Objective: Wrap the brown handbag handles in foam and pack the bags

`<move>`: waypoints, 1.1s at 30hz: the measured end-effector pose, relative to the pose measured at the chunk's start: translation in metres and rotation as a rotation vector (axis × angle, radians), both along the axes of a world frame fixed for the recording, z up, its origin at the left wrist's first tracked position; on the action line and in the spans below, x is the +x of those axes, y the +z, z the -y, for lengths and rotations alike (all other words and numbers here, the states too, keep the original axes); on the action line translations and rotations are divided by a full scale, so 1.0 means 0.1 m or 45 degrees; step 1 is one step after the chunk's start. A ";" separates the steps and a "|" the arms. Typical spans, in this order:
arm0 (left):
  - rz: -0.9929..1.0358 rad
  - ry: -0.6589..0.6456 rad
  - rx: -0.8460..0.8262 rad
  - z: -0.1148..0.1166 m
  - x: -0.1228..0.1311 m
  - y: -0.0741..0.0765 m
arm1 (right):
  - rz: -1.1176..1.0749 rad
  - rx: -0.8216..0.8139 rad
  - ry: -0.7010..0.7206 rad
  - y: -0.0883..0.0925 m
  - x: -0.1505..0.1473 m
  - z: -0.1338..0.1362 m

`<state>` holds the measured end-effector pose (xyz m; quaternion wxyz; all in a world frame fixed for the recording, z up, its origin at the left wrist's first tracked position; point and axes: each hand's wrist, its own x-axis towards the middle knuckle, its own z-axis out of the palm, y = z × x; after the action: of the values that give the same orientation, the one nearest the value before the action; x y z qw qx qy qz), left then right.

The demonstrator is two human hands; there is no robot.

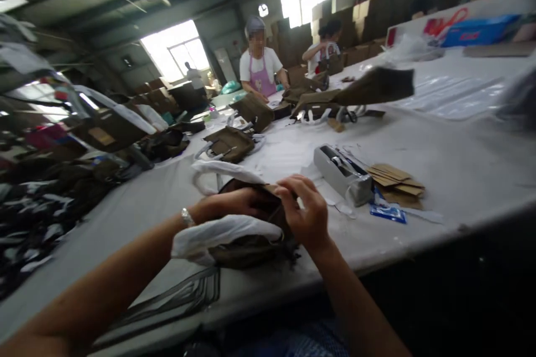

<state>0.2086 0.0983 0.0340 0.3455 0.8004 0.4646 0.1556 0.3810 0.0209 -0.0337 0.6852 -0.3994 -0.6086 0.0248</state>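
A dark brown handbag point(247, 254) stands at the table's front, its handles wrapped in white paper or film. My left hand point(237, 203) reaches into the bag's mouth, and its fingers are hidden inside. At the right end of the opening, my right hand point(307, 212) pinches the bag's rim between thumb and fingers. A small tan piece point(272, 188) shows at those fingertips; whether it is a tag or part of the bag I cannot tell. Right of the hands stands a grey tape dispenser point(343, 175), with a stack of tan cards point(396, 178) and a blue packet point(387, 212) beside it.
Several brown bags point(230, 144) lie farther along the white table point(460, 167). Dark straps point(180, 295) rest by the front edge. Two people work across the table, one in a purple apron point(262, 75). A blue box point(479, 30) sits back right; dark goods point(37, 201) are piled left.
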 end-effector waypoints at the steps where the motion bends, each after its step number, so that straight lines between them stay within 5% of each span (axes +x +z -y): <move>1: -0.027 -0.093 -0.083 0.03 -0.14 0.17 | -0.047 0.044 0.009 -0.03 0.04 0.17; 4: -0.038 -0.333 -0.417 0.24 -0.71 0.62 | 0.015 0.290 0.181 -0.19 0.06 0.73; 7: -0.009 -0.231 -0.552 0.54 -1.36 0.72 | 0.447 0.232 0.703 -0.36 -0.17 1.09; 10: -0.115 0.210 -0.219 0.72 -1.89 0.34 | 0.658 -0.037 1.033 -0.53 -0.63 1.09; 15: -0.253 0.585 0.081 0.70 -2.28 -0.77 | 0.702 -0.612 0.623 -0.94 -1.24 0.66; 19: -0.275 0.671 0.149 0.66 -2.36 -1.30 | 0.505 -0.663 0.573 -1.10 -1.44 0.38; 26: -0.186 0.703 0.204 0.62 -2.51 -1.47 | 0.028 -0.863 0.911 -1.09 -1.76 -0.21; 33: -0.076 0.773 0.255 0.57 -2.61 -1.47 | -0.161 -0.774 0.917 -1.20 -2.17 -0.73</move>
<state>-0.0522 0.0412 -0.1130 0.1891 0.6595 0.6744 0.2730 0.1645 0.0941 -0.1537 0.5208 -0.3433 -0.6305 0.4619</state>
